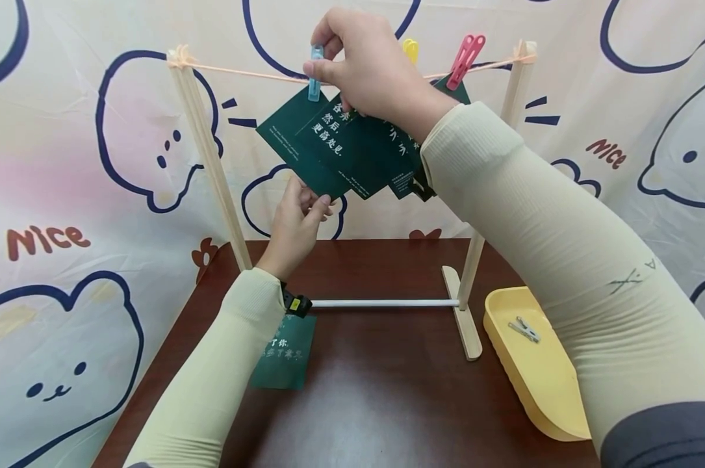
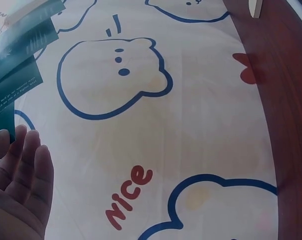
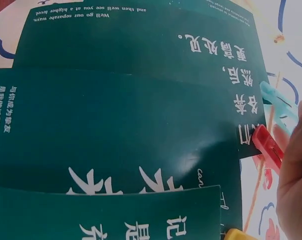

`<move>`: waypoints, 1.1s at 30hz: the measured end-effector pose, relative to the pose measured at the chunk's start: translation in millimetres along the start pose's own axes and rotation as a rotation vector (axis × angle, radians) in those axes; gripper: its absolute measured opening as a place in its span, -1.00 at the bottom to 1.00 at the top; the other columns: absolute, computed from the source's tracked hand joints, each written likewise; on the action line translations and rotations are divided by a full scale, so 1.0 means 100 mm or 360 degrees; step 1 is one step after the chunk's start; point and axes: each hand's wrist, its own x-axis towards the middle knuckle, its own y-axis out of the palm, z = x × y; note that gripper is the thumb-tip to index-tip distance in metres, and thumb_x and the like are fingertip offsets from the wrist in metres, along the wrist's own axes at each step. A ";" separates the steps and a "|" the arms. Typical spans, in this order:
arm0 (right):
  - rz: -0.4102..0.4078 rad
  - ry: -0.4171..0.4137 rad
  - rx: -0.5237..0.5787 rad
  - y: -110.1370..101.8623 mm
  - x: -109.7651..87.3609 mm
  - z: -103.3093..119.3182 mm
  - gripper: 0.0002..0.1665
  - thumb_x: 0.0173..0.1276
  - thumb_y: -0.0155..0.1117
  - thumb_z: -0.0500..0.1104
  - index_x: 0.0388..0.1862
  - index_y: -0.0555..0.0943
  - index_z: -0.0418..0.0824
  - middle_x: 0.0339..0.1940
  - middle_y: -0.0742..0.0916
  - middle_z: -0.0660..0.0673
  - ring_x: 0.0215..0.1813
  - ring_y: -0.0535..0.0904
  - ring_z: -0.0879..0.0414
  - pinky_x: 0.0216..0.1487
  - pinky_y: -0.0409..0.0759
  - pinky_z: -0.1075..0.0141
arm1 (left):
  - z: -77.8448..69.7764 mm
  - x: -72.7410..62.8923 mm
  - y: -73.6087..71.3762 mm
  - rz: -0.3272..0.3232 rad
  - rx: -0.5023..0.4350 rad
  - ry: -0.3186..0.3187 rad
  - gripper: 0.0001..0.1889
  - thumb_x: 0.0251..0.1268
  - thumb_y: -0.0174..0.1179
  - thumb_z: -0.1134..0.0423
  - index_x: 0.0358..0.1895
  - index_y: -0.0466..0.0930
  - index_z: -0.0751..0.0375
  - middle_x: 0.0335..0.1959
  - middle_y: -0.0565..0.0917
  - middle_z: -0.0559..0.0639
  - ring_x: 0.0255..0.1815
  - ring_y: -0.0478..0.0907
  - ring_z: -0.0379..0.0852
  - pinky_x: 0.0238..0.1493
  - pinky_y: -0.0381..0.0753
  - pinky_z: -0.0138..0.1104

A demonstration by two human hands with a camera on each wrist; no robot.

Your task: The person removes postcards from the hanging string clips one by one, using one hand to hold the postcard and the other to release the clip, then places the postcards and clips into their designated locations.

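My right hand [image 1: 381, 68] pinches a light-blue clothespin [image 1: 315, 78] between thumb and fingers at the cord [image 1: 241, 71]. The clothespin sits over the top corner of the leftmost dark-green card [image 1: 284, 130]. At that card's lower corner my left hand [image 1: 294, 227] holds the edge between thumb and fingers; in the left wrist view, the other fingers [image 2: 28, 165] extend beside it. Several green cards with white writing overlap to the right, partly hidden by my right arm. A red clothespin [image 3: 268, 146] shows beneath the right hand in the right wrist view.
A yellow clothespin [image 1: 410, 50] and a pink one [image 1: 466, 62] are farther right along the cord. Wooden posts [image 1: 206, 156] and a white rod [image 1: 387, 303] form the frame. Another green card [image 1: 288, 364] lies on the table; a yellow tray [image 1: 504, 354] holds grey clothespins [image 1: 524, 329].
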 end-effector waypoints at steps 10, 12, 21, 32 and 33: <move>-0.0057 -0.0041 -0.0074 -0.01 0.03 -0.07 -0.57 0.37 0.14 0.05 0.14 0.46 -0.09 -0.05 0.51 -0.01 -0.25 0.44 0.14 -0.15 0.57 0.40 | -0.10 -0.02 -0.01 0.0011 0.0027 -0.0058 -0.64 0.48 0.02 0.38 0.25 0.22 0.27 -0.09 0.65 0.14 -0.15 0.55 0.03 0.01 0.56 -0.24; -0.0063 -0.0044 -0.0071 -0.01 0.03 -0.07 -0.57 0.38 0.13 0.05 0.14 0.46 -0.10 -0.04 0.51 -0.01 -0.22 0.43 0.14 -0.13 0.57 0.41 | -0.10 -0.02 -0.02 0.0010 0.0028 -0.0053 -0.65 0.48 0.01 0.39 0.25 0.22 0.27 -0.09 0.65 0.15 -0.14 0.55 0.04 0.01 0.56 -0.23; -0.0095 -0.0041 -0.0028 -0.01 0.03 -0.08 -0.56 0.38 0.13 0.06 0.16 0.47 -0.09 -0.03 0.52 -0.01 -0.26 0.44 0.14 -0.12 0.57 0.40 | 0.02 -0.01 -0.04 -0.0003 0.0013 -0.0015 -0.65 0.47 0.05 0.24 0.22 0.25 0.16 -0.07 0.66 0.05 -0.17 0.56 -0.09 0.02 0.56 -0.27; -0.0172 -0.0041 -0.0072 -0.02 0.04 -0.07 -0.58 0.39 0.13 0.07 0.14 0.51 -0.09 0.00 0.57 -0.03 -0.13 0.38 0.19 -0.06 0.54 0.42 | -0.01 0.01 -0.05 0.0014 0.0017 -0.0047 -0.62 0.48 0.03 0.31 0.26 0.22 0.18 -0.07 0.66 0.07 -0.14 0.56 0.01 0.02 0.55 -0.25; -0.0176 -0.0040 -0.0069 -0.02 0.04 -0.07 -0.57 0.39 0.13 0.07 0.14 0.51 -0.09 0.01 0.57 -0.03 -0.12 0.38 0.19 -0.05 0.54 0.42 | 0.00 0.00 -0.05 0.0012 0.0016 -0.0041 -0.62 0.48 0.04 0.29 0.26 0.22 0.16 -0.07 0.66 0.05 -0.14 0.56 -0.01 0.02 0.55 -0.26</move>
